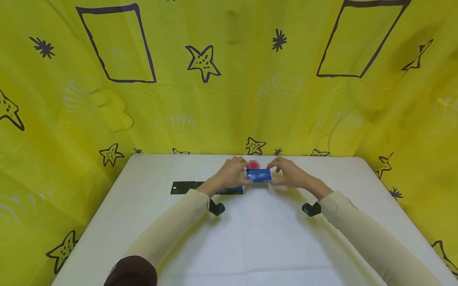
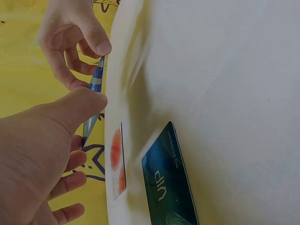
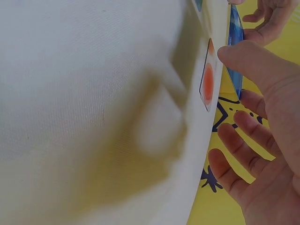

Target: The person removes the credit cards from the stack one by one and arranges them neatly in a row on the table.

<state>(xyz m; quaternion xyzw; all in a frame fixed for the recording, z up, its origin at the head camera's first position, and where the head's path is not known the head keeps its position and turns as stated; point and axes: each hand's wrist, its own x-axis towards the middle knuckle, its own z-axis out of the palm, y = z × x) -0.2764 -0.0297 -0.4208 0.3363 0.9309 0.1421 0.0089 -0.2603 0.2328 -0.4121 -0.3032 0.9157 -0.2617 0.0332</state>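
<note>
Both hands are up over the far part of the bench, and between them is a blue VIP card, raised clear of the surface with its lettering facing the person. The left hand pinches one end between thumb and forefinger; the right hand pinches the other end the same way, its remaining fingers fanned apart. Just behind and below the raised card, a card with a red circle lies flat. Over to the left runs a row: a black card, another dark card mostly hidden by the left wrist, then a dark blue-green VIP card. A yellow curtain with starfish drawings hangs behind.
</note>
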